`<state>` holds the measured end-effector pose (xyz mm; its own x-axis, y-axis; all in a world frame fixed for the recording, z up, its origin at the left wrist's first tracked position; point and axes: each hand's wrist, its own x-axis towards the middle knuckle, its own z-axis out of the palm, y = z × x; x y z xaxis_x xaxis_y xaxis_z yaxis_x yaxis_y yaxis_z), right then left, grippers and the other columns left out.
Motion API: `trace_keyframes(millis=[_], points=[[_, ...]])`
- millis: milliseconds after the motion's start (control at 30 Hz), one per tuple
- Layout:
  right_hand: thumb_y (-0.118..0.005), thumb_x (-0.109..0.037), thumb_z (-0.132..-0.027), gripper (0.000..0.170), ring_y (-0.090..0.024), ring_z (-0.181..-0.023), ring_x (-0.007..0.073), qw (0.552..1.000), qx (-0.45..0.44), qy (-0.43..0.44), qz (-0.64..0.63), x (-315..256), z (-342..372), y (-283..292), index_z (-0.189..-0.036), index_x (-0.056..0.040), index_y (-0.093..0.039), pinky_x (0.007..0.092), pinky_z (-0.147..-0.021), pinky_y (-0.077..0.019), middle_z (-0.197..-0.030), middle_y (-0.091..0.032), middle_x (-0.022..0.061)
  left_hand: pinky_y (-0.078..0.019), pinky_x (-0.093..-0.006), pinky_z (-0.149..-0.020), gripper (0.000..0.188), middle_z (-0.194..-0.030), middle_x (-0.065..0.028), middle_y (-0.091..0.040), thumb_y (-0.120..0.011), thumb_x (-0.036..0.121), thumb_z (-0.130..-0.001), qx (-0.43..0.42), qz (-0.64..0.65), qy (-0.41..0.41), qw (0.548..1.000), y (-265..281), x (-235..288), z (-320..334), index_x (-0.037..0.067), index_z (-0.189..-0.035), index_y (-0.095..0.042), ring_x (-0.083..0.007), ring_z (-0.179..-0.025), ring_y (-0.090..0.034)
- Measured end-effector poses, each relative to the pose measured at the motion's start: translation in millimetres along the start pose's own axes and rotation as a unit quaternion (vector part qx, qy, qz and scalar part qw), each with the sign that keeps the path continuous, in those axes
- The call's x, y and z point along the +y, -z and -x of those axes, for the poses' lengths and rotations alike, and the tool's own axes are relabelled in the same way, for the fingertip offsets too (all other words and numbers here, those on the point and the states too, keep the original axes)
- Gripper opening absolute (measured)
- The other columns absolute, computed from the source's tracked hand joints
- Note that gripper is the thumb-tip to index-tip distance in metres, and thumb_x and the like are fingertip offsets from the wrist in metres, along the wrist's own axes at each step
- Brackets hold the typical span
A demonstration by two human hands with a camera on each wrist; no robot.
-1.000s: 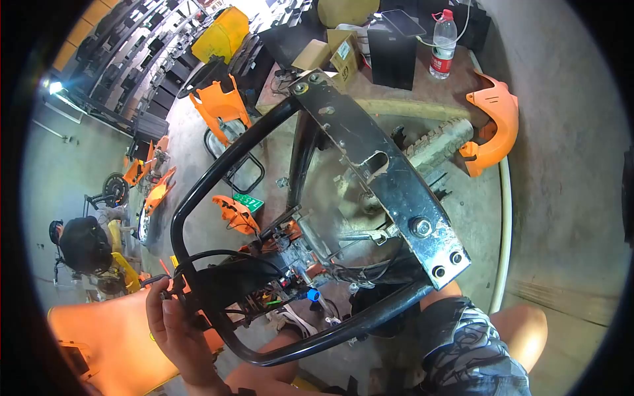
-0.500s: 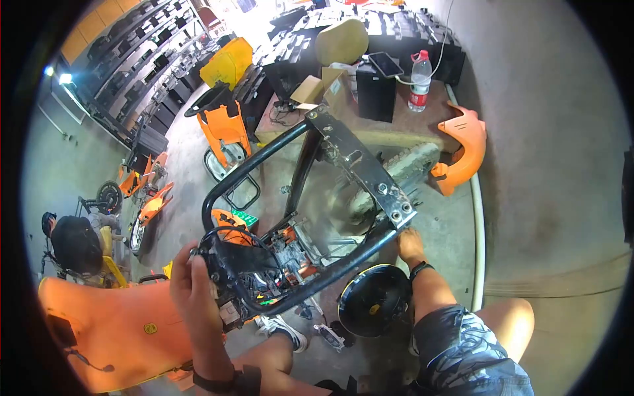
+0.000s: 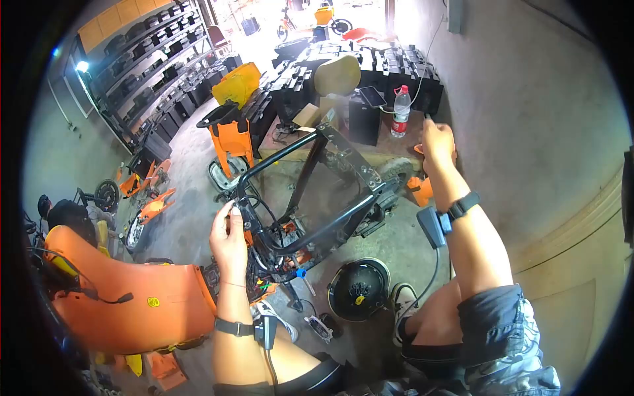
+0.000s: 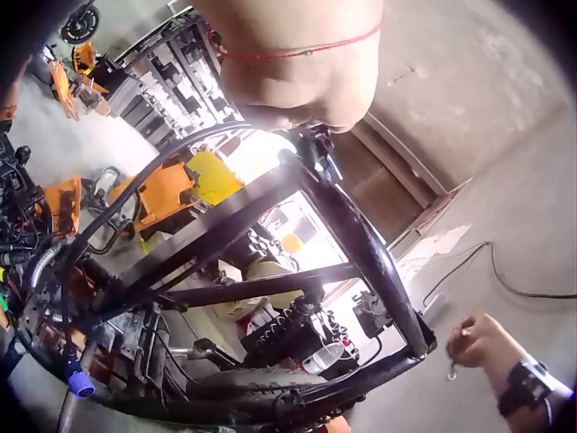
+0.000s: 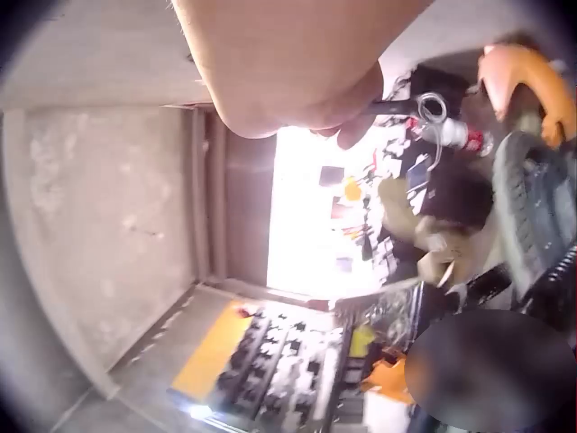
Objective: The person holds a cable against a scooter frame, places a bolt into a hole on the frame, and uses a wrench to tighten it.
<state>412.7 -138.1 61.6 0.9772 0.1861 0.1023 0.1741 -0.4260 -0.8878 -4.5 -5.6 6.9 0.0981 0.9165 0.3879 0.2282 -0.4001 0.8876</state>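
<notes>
Left hand (image 3: 229, 243) pinches black frame (image 4: 368, 248), right hand (image 3: 437, 144) grips tool (image 5: 395, 107), bottle (image 3: 399, 119) and boxes (image 3: 363, 125) beyond.

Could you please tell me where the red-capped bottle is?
In the head view, the red-capped bottle stands right of centre, towards the top, between the black box and the right hand.

Looks like a vehicle repair workshop, judging by the bare black frame (image 3: 278, 156), loose orange panels (image 3: 230, 140) and crowded shelves (image 3: 155, 63)

Grey floor (image 3: 404, 241), black basin (image 3: 376, 277) on it, low platform (image 3: 396, 146) bearing plastic bottle (image 3: 400, 113) and black box (image 3: 364, 125)
</notes>
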Motion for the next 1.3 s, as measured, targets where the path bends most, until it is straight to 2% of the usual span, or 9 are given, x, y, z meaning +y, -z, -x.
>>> trace_keyframes(millis=[67,133,267,367,500,567,833,1167,1300], points=[[-0.063,-0.026,-0.095,0.032,-0.066,-0.072,0.0244,0.952,-0.093,-0.023,-0.291,-30,28,13,-0.108,0.0032,-0.062,0.0383,-0.066,-0.0543,-0.092,-0.073,0.0168,-0.0438,-0.0272,-0.065,0.027,-0.079,0.0032,-0.06,-0.066,0.019,-0.108,0.014,0.01,-0.059,0.998,-4,-23,-9,-0.001,-0.125,-0.07,-0.0066,-0.071,-0.05],[-0.059,-0.025,-0.099,0.026,-0.06,-0.063,0.0162,0.937,-0.188,0.038,-0.291,-49,87,43,-0.106,-0.0002,-0.059,0.0315,-0.054,-0.0482,-0.088,-0.07,0.011,-0.0443,-0.028,-0.065,0.027,-0.077,0.0025,-0.06,-0.066,0.02,-0.108,-0.019,-0.027,-0.027,0.999,-1,-5,-9,-0.002,-0.124,-0.07,-0.0071,-0.07,-0.05],[-0.061,-0.021,-0.099,0.022,-0.067,-0.08,0.0195,0.907,-0.35,0.037,-0.23,-28,181,32,-0.104,-0.0004,-0.063,0.0357,-0.074,-0.0553,-0.093,-0.071,0.0097,-0.0482,-0.0338,-0.066,0.029,-0.07,-0.0059,-0.064,-0.067,0.024,-0.105,-0.062,-0.193,-0.008,0.979,4,27,-10,0.001,-0.123,-0.069,-0.0144,-0.065,-0.058],[-0.067,-0.019,-0.096,0.024,-0.073,-0.097,0.0382,0.908,-0.332,0.214,-0.14,-8,232,10,-0.112,-0.0003,-0.065,0.0447,-0.086,-0.0577,-0.103,-0.071,0.0225,-0.0497,-0.0371,-0.067,0.027,-0.072,-0.0119,-0.068,-0.068,0.024,-0.102,-0.081,-0.276,-0.018,0.958,7,42,-16,0.003,-0.12,-0.071,-0.0206,-0.063,-0.062],[-0.068,-0.022,-0.098,0.036,-0.073,-0.095,0.0442,0.851,-0.321,0.405,-0.099,-1,253,2,-0.125,-0.0001,-0.06,0.0499,-0.081,-0.0626,-0.129,-0.064,0.0224,-0.046,-0.0341,-0.062,0.027,-0.066,-0.0068,-0.061,-0.069,0.024,-0.103,-0.082,-0.237,-0.004,0.968,10,31,-18,0.0,-0.116,-0.072,-0.0153,-0.06,-0.055],[-0.067,-0.023,-0.098,0.04,-0.075,-0.09,0.0425,0.842,-0.336,0.416,-0.075,7,253,-7,-0.129,0.001,-0.059,0.049,-0.077,-0.0642,-0.135,-0.063,0.0225,-0.0358,-0.0299,-0.055,0.029,-0.061,0.0043,-0.047,-0.073,0.027,-0.102,-0.039,-0.19,-0.01,0.981,8,22,-15,0.002,-0.115,-0.076,-0.0058,-0.059,-0.042],[-0.069,-0.024,-0.094,0.043,-0.075,-0.077,0.0401,0.808,-0.37,0.458,0.013,20,258,-29,-0.126,0.0026,-0.06,0.0486,-0.068,-0.0636,-0.133,-0.063,0.0239,-0.0357,-0.0265,-0.059,0.033,-0.067,0.0066,-0.045,-0.078,0.028,-0.1,-0.024,-0.233,-0.046,0.971,7,22,-17,0.001,-0.12,-0.075,-0.0035,-0.065,-0.041],[-0.07,-0.024,-0.094,0.043,-0.073,-0.076,0.0403,0.798,-0.381,0.467,-0.019,24,255,-33,-0.127,0.0013,-0.06,0.0487,-0.066,-0.0622,-0.124,-0.062,0.0212,-0.0349,-0.0234,-0.057,0.026,-0.066,0.008,-0.049,-0.08,0.022,-0.1,-0.05,-0.136,-0.013,0.989,7,17,-25,-0.002,-0.111,-0.076,-0.0023,-0.063,-0.038],[-0.07,-0.023,-0.094,0.044,-0.073,-0.077,0.0404,0.794,-0.386,0.469,-0.015,26,254,-34,-0.129,0.0006,-0.058,0.0488,-0.066,-0.0621,-0.125,-0.061,0.0208,-0.045,-0.0202,-0.069,0.024,-0.082,0.0026,-0.07,-0.078,0.021,-0.101,-0.041,-0.124,0.003,0.991,5,3,-28,-0.002,-0.105,-0.073,-0.0012,-0.074,-0.056]])
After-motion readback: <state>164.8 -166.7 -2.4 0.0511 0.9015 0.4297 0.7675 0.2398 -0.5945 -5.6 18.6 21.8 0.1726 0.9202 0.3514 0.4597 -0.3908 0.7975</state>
